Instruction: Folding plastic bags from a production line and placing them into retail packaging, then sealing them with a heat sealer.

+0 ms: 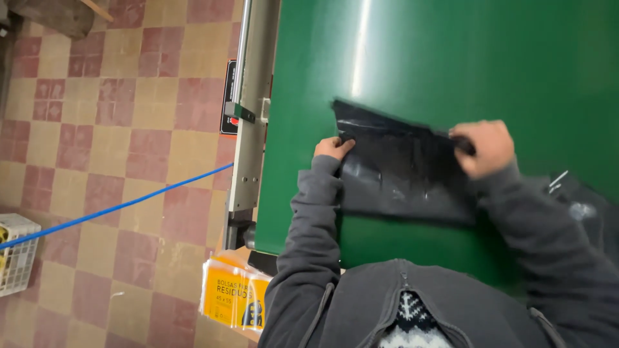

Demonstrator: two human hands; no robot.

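A black plastic bag (403, 169) lies flat on the green table top (412, 58), close to me. My left hand (333, 147) pinches the bag's left edge with closed fingers. My right hand (485, 147) grips the bag's right edge, fingers curled over the plastic. The bag is stretched between both hands. Grey sleeves cover both my arms and hide the bag's near corners.
A metal rail (250, 109) runs along the table's left side. Yellow packets (235, 295) sit below the table's corner. A blue cord (116, 207) crosses the red and cream tiled floor (97, 103). A white crate (14, 252) stands at far left. More black plastic (590, 207) lies at right.
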